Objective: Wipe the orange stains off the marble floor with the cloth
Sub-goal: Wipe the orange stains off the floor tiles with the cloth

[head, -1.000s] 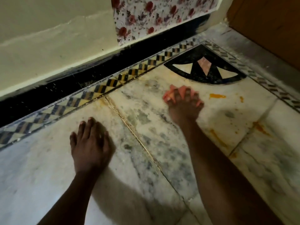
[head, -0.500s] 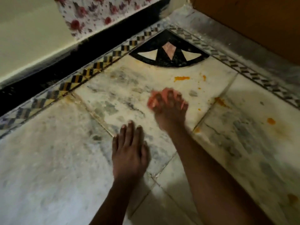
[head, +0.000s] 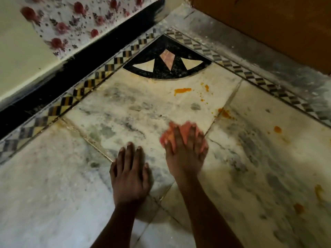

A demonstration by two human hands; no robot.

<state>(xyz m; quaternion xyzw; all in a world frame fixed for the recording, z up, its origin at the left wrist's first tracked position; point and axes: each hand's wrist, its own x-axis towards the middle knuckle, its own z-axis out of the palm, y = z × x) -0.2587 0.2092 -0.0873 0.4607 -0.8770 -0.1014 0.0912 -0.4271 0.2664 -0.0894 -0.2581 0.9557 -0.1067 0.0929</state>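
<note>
My right hand (head: 185,154) presses flat on a pink-orange cloth (head: 165,136) on the white marble floor (head: 125,111), fingers spread over it, blurred by motion. My left hand (head: 129,169) lies flat on the floor just to its left, palm down, holding nothing. Orange stains show beyond the cloth: a streak (head: 182,90) near the black fan inlay, small dots (head: 206,87), a smear (head: 223,112) on a tile joint, a spot (head: 277,129) to the right, and two blotches (head: 318,191) near the right edge.
A black fan-shaped inlay (head: 168,72) fills the floor corner, framed by a checkered border strip (head: 86,85). A cream wall with a black skirting (head: 53,81) and floral paper (head: 71,24) runs on the left. A wooden door (head: 268,24) stands at the upper right.
My right hand has dragged the cloth back from near the fan inlay toward me. My left hand now rests close beside it. The view has shifted right, showing more stains.
</note>
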